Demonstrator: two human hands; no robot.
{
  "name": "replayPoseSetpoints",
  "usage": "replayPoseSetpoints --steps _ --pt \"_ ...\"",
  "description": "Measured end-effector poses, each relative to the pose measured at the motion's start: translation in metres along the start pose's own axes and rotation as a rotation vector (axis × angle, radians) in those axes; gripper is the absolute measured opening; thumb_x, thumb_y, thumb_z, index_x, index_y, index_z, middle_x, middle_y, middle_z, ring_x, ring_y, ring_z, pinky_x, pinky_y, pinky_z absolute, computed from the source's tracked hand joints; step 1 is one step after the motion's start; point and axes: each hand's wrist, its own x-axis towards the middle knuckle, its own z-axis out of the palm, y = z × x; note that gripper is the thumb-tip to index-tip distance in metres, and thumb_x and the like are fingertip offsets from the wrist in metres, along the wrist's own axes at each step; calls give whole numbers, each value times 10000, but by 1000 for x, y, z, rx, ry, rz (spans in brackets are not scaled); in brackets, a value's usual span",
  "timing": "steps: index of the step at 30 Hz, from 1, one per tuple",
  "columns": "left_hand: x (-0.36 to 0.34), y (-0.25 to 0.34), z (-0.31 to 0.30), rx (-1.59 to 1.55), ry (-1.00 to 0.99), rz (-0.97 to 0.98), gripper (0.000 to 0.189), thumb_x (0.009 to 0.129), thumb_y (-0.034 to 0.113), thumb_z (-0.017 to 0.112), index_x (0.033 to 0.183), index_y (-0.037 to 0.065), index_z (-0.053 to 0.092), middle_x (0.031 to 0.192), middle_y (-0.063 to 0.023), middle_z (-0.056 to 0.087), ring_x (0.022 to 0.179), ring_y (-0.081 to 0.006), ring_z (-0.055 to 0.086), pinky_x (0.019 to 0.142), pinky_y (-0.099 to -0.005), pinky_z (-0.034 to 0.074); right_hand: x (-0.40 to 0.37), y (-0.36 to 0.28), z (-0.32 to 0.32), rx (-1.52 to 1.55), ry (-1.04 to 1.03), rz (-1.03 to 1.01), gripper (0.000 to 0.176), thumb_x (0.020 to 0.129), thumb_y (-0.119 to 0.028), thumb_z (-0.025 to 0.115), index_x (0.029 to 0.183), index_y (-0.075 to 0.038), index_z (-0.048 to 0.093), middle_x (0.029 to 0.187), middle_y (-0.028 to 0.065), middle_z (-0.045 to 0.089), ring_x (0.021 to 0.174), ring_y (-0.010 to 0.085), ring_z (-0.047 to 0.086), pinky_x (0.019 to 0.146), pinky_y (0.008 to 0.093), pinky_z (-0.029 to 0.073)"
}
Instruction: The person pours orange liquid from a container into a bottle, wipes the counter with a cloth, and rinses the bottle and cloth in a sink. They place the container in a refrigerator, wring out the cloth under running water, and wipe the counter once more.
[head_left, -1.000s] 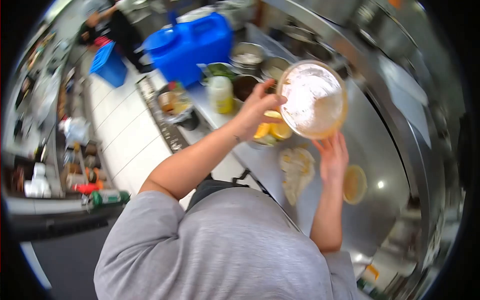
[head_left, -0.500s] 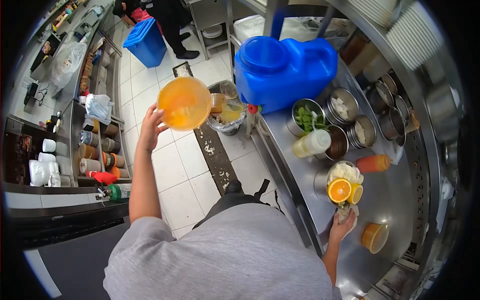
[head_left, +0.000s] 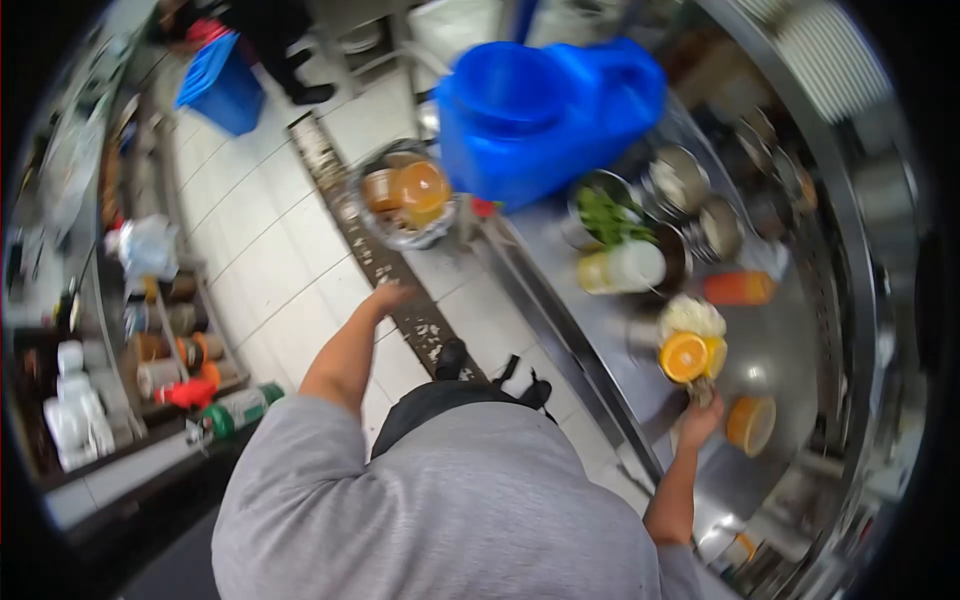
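My left hand (head_left: 393, 298) hangs over the floor just below a lined trash bin (head_left: 372, 225), with nothing seen in it; motion smears its fingers. Inside the bin an orange-stained plastic container (head_left: 422, 190) lies beside another brownish tub (head_left: 380, 190). On the steel counter (head_left: 650, 410), my right hand (head_left: 702, 420) is closed on a crumpled cloth (head_left: 703, 392), mostly covered by the fingers. Right above it, cut orange halves (head_left: 684, 357) sit with a pale shredded food (head_left: 694, 316) in a metal container. An orange tub (head_left: 751, 425) stands right of that hand.
A large blue jug (head_left: 550, 125) stands at the counter's far end. Nearby are metal pots of greens (head_left: 605, 215) and pale foods, a squeeze bottle (head_left: 622, 268) and a red-orange bottle (head_left: 738, 288). A person (head_left: 270, 40) stands beside a blue bin (head_left: 222, 85).
The orange-stained container has left my left hand and now lies in the trash bin. That hand has moved down and right. My right hand stays by the oranges with the cloth; the view has shifted.
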Motion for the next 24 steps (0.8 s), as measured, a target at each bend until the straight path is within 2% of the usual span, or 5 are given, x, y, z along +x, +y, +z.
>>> replayPoseSetpoints --steps 4,5,10,12,24 --pt "-49 -63 30 144 -79 -288 445 853 449 655 860 4 661 752 -136 618 701 -249 590 594 -458 499 -13 -9 -33 -43 342 166 449 719 -102 707 1121 44 569 1095 214 581 1054 378 530 954 443 408" --pt "-45 -102 35 262 -174 -303 590 866 475 614 1182 -22 592 904 -187 677 758 -311 644 681 -460 529 -19 9 -26 -94 260 162 492 707 -199 736 1104 43 577 1091 221 578 1046 382 529 946 452 412" --pt "-105 -67 35 315 -224 -588 570 851 401 667 1158 -72 589 838 -195 644 671 -306 612 581 -497 541 14 54 32 -162 97 397 634 861 -379 615 1362 -35 433 1452 224 363 1366 381 296 1073 543 261" --pt "-106 -59 46 257 -102 -352 567 852 384 666 1234 -23 567 920 -169 651 771 -266 617 628 -450 531 56 89 53 -153 197 424 606 893 -396 576 1375 -55 438 1448 216 380 1363 374 305 1088 522 247" --pt "-220 366 168 -361 -503 -4 513 933 346 596 1360 83 490 1239 -82 591 1113 -195 574 932 -370 459 78 59 40 343 -298 -360 369 969 -301 495 1302 -156 563 1445 77 455 1371 251 371 1135 441 244"
